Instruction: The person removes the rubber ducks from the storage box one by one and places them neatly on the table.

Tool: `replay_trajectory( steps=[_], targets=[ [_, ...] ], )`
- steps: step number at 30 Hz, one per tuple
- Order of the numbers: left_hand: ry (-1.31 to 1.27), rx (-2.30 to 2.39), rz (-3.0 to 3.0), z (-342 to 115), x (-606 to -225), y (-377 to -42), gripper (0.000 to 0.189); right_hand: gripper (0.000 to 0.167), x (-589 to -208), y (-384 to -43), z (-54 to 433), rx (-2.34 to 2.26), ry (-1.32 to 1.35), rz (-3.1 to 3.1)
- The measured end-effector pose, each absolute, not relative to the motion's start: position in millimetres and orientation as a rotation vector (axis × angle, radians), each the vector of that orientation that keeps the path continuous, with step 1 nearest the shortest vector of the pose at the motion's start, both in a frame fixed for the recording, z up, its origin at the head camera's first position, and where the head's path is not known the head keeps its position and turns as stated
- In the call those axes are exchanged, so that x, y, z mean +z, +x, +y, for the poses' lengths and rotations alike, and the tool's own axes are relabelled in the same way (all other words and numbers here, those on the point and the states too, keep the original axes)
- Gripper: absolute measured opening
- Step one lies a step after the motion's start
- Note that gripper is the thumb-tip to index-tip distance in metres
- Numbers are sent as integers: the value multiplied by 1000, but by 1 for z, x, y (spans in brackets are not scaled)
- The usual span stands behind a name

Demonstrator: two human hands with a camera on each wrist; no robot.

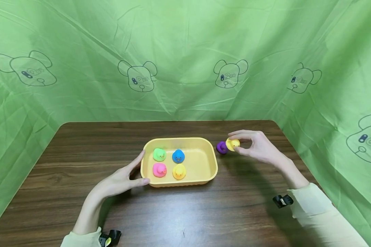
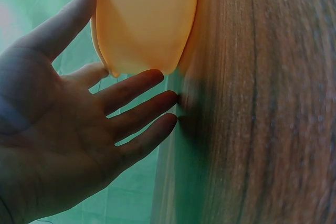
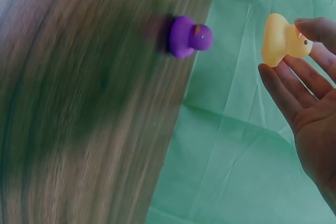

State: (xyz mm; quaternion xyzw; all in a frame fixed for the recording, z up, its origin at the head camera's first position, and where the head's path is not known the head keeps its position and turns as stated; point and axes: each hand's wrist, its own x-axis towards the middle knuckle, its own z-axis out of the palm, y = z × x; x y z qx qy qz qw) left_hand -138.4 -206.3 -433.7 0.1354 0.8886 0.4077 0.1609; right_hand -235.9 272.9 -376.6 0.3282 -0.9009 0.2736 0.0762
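Note:
My right hand (image 1: pixel 255 145) pinches a yellow rubber duck (image 1: pixel 233 144) between thumb and fingertips. The right wrist view shows this yellow duck (image 3: pixel 281 40) held above the table, apart from a purple rubber duck (image 3: pixel 184 37) that sits on the wood. A pale yellow tray (image 1: pixel 204 164) stands left of them, holding a green duck (image 1: pixel 159 154), a blue duck (image 1: pixel 178 156), a pink duck (image 1: pixel 159 169) and another yellow duck (image 1: pixel 179 171). Spread across the tray's left end is my left hand (image 1: pixel 120 178), its thumb at the near corner and its fingers, mostly straight, along the end wall.
The dark wooden table (image 1: pixel 185 212) stretches out around the tray. Green cloth (image 1: pixel 185 51) with printed bear heads hangs behind it and along the sides. A small black device (image 1: pixel 282 201) sits by the right cuff, and a similar one (image 1: pixel 110 238) by the left.

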Motion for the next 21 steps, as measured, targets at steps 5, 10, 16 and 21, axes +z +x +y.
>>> replay_trajectory(
  steps=[5,10,16,21],
  targets=[
    [384,1169,2530,-206,-433,-138,103,33,-379,-240,283,855,936,-2724],
    [384,1166,2533,-206,-433,-138,103,33,-383,-244,291,843,907,-2739],
    [386,1162,2535,-207,-434,-139,103,34,-388,-251,301,791,895,-2753],
    [380,1158,2532,-207,-434,-139,104,33,-392,-257,308,752,894,-2771]
  ],
)
